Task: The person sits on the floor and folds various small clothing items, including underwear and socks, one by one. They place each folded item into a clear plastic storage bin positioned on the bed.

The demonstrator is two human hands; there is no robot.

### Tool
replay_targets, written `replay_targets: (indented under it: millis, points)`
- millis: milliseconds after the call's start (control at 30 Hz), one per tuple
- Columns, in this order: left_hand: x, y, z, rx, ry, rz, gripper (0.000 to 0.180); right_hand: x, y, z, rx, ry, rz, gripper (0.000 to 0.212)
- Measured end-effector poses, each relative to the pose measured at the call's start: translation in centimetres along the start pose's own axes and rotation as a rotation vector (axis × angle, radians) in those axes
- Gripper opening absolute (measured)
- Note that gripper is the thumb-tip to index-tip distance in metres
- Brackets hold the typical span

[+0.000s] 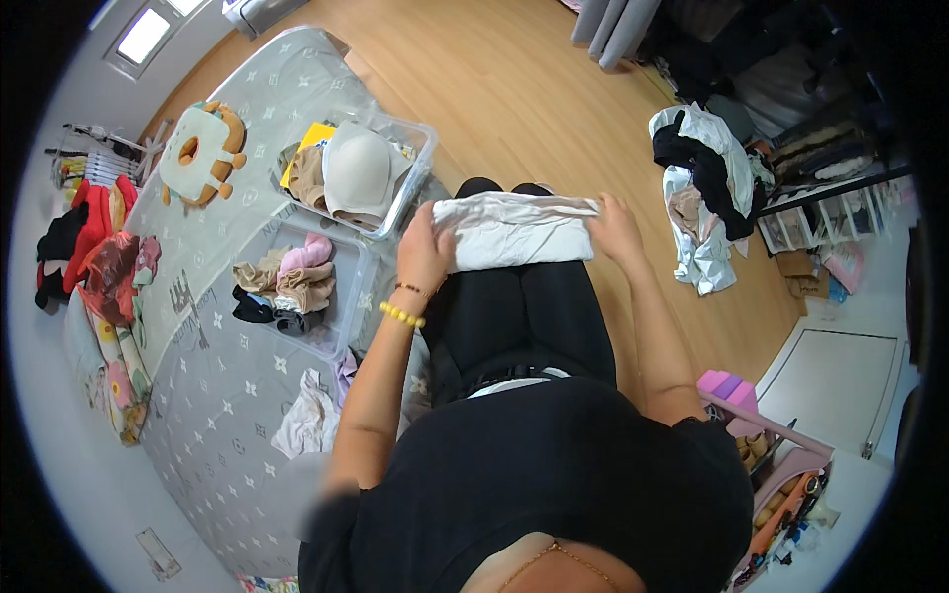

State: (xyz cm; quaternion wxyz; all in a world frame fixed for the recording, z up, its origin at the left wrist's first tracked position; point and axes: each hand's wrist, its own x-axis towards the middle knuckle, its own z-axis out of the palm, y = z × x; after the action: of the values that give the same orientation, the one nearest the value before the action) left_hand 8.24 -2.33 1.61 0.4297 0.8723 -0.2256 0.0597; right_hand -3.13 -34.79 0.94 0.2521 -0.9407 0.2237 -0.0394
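A white piece of cloth (519, 235), folded into a wide band, lies across my thighs in black trousers. My left hand (425, 247) grips its left end, thumb on top, with a yellow bead bracelet at the wrist. At the right end, my right hand (615, 229) pinches the upper corner. What kind of garment the cloth is cannot be made out. Left of my knees, a clear plastic bin (427, 148) holds a pale bra (364, 173) and beige pieces. Nearer to me, a second clear bin (358, 296) has rolled beige, pink and dark garments in it.
Both bins stand on a bed with a grey patterned sheet (213, 366). On it also lie a toast-shaped cushion (203, 153) and a crumpled white cloth (306, 415). A heap of black and white clothes (702, 188) sits on the wooden floor, beside a rack. A pink cart (791, 465) stands at my right.
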Motion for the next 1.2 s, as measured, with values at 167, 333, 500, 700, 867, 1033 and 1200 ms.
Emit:
replay_targets:
  millis: [167, 333, 500, 700, 867, 1033, 1200]
  points:
    - [-1.9, 2.4, 0.2, 0.465, -0.369, 0.027, 0.065, -3.1, -3.6, 2.8, 0.077, -0.046, -0.362, 0.072]
    - [-2.8, 2.0, 2.5, 0.260, -0.298, 0.286, 0.063, -4.6, -5.3, 6.0, -0.181, -0.063, -0.374, 0.084]
    - [-1.1, 0.8, 3.1, 0.210, -0.103, 0.343, 0.025, -2.3, -4.7, 6.7, 0.035, 0.196, -0.394, 0.047]
    - [1.0, 2.4, -1.2, 0.094, -0.158, 0.067, 0.010, 0.0, -6.6, 0.1, 0.532, -0.123, -0.158, 0.029]
    - [3.8, 4.0, -6.2, -0.348, -0.477, -0.258, 0.016, 2.0, -7.6, -5.7, 0.742, -0.463, -0.054, 0.016]
    - [3.8, -2.2, -2.8, -0.307, -0.663, -0.355, 0.029, 4.8, -4.1, -2.7, 0.650, -0.542, 0.008, 0.026]
    - [-0.8, -6.7, 0.1, -0.279, -0.474, -0.591, 0.053, 3.1, -0.4, 2.5, 0.698, -0.367, 0.228, 0.044]
